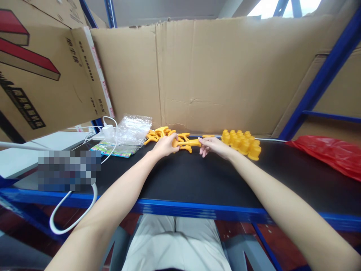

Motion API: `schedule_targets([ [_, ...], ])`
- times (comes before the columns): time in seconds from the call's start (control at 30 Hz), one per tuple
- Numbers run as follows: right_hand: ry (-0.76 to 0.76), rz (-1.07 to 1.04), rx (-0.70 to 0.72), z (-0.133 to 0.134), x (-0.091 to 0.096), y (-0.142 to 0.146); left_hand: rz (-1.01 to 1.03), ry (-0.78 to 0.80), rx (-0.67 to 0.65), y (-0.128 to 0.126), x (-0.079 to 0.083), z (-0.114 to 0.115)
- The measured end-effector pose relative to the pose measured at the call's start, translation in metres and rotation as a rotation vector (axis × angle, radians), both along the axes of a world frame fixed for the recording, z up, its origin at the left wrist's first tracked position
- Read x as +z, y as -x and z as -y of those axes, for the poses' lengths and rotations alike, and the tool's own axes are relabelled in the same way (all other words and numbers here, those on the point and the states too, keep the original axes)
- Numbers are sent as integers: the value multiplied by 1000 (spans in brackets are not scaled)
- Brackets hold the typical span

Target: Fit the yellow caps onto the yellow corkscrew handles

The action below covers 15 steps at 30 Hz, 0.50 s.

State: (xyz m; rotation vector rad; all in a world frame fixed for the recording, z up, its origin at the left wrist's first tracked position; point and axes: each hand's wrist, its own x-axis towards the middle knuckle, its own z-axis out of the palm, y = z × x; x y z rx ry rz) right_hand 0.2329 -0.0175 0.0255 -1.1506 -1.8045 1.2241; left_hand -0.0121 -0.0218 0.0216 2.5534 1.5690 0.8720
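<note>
My left hand [166, 146] is closed around the rounded left end of a long yellow plastic piece [190, 143]. At its other end, my right hand [212, 146] pinches the piece between thumb and fingers. The piece lies roughly level between both hands, just above the black tabletop; its exact kind is not clear. A smaller curved yellow part [186, 148] shows just below it. Behind my left hand is a loose pile of branched yellow plastic parts [161, 131]. To the right of my right hand, several yellow cup-shaped pieces [244, 145] stand in rows.
Clear plastic bags [132, 130] and a colourful packet [118, 149] lie to the left, near a white charger [108, 132] with cables. A red plastic bag [327, 152] is on the right. A cardboard wall [225, 79] closes off the back; a blue rail [197, 209] edges the front.
</note>
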Motion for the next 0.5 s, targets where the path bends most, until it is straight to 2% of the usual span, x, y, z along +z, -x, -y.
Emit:
schedule_targets([
  [0.5,75,-91,-33,-5,-6,2,-53,-24,25,-1,3,3],
])
